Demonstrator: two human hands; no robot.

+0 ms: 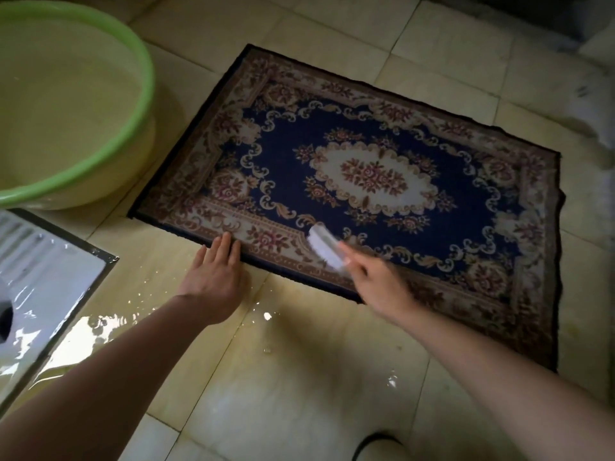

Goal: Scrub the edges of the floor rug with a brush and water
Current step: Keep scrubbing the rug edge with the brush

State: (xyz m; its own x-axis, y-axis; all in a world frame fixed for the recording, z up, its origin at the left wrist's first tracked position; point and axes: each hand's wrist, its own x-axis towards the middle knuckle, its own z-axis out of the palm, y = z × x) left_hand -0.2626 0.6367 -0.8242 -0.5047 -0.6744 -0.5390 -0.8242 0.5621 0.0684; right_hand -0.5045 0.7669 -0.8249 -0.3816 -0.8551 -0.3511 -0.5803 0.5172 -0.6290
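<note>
Your right hand (376, 277) grips the white scrub brush (324, 246), which sits on the rug (366, 134) border just inside the near long edge. Your left hand (214, 274) lies flat, fingers straight, pinning that edge just left of the brush. The edge runs on leftward toward the green-rimmed basin (146, 74).

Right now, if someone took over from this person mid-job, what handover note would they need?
Left hand: open, fingers flat on the near edge of the rug.
Right hand: grips the white brush, set on the near border, blurred.
The rug lies flat on the tiles; the green basin stands left of it. Water pools on the tiles before it.
Done: near edge under way; how far, cannot tell.
Left: likely the rest of that edge and the other three.
</note>
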